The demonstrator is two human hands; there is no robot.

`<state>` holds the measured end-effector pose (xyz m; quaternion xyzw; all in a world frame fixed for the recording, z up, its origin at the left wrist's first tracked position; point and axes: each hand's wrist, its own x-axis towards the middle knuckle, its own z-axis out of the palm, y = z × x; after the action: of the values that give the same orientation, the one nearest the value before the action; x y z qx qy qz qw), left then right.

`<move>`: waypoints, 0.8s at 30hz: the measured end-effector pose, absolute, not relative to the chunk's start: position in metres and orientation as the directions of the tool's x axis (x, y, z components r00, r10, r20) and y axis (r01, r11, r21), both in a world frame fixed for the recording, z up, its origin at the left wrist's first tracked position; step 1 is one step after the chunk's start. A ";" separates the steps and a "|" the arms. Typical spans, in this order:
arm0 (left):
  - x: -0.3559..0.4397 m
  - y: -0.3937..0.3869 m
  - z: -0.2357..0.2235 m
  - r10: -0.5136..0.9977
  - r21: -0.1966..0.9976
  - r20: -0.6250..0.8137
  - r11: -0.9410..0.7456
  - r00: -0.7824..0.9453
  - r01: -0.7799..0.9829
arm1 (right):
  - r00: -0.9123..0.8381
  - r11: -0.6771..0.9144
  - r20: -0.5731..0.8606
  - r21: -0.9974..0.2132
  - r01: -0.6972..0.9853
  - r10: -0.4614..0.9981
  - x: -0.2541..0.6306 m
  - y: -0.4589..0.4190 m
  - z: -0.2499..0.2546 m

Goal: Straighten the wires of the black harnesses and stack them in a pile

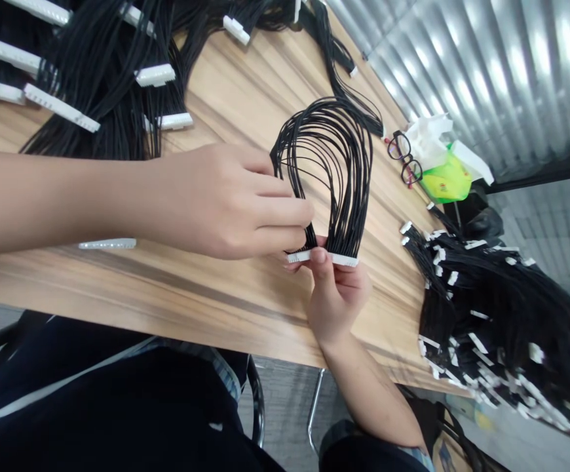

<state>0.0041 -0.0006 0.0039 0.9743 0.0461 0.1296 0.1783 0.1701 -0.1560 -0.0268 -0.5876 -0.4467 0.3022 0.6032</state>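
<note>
A wire harness of looped black wires is in front of me, over the wooden table. Its wires run into a long white connector. My right hand pinches this connector near its middle, thumb on the near face. Reaching in from the left, my left hand has its fingers curled at the left side of the loop, close to the connector's left end. Those fingertips are partly hidden, but they appear closed on the black wires.
A pile of black harnesses with white connectors lies at the upper left of the table. Another large pile lies at the right. Eyeglasses and a green packet are by the corrugated metal wall. One connector lies below my left forearm.
</note>
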 end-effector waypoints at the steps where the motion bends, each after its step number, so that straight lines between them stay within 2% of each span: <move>1: 0.006 0.000 0.003 0.150 0.354 0.239 -0.933 0.959 0.057 | 0.419 0.125 0.182 -0.979 0.159 0.890 0.170 -0.156 -0.027; 5: 0.001 -0.001 0.008 0.157 0.303 0.269 -0.950 0.950 0.071 | 0.449 0.125 0.149 -0.989 0.082 0.881 0.175 -0.152 -0.025; 7: -0.005 -0.002 0.014 0.106 0.255 0.406 -0.967 0.908 -0.001 | 0.501 0.140 0.137 -0.990 0.033 0.854 0.179 -0.148 -0.023; 9: -0.011 -0.002 0.016 -0.023 0.155 0.585 -0.978 0.810 -0.139 | 0.563 0.149 0.140 -0.988 0.032 0.814 0.184 -0.145 -0.021; 11: -0.014 -0.002 0.015 -0.150 0.065 0.667 -0.964 0.730 -0.257 | 0.618 0.154 0.160 -0.986 0.064 0.770 0.188 -0.144 -0.019; 12: -0.015 -0.002 0.013 -0.146 0.061 0.682 -0.965 0.717 -0.255 | 0.634 0.162 0.174 -0.984 0.077 0.753 0.188 -0.144 -0.018; 13: -0.016 -0.002 0.011 -0.084 0.093 0.680 -0.975 0.729 -0.199 | 0.645 0.173 0.186 -0.981 0.084 0.742 0.189 -0.144 -0.018; 15: -0.015 -0.001 0.005 0.146 0.215 0.656 -0.977 0.740 0.002 | 0.655 0.199 0.208 -0.976 0.090 0.726 0.189 -0.145 -0.018; 17: -0.013 0.000 0.001 0.377 0.341 0.597 -0.918 0.708 0.201 | 0.656 0.208 0.228 -0.972 0.110 0.719 0.188 -0.146 -0.018; 18: -0.011 0.001 0.000 0.441 0.381 0.563 -0.889 0.699 0.253 | 0.652 0.204 0.235 -0.971 0.125 0.720 0.187 -0.147 -0.019; 20: -0.010 0.004 -0.001 0.501 0.424 0.532 -0.856 0.683 0.297 | 0.634 0.192 0.240 -0.971 0.145 0.735 0.186 -0.149 -0.020; 24: -0.010 0.008 0.001 0.580 0.433 0.479 -0.809 0.659 0.398 | 0.588 0.204 0.240 -0.970 0.129 0.772 0.183 -0.151 -0.021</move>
<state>-0.0104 0.0081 0.0014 0.8988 0.2721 0.3108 0.1467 0.1830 -0.1509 -0.0215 -0.5838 -0.3859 0.2391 0.6732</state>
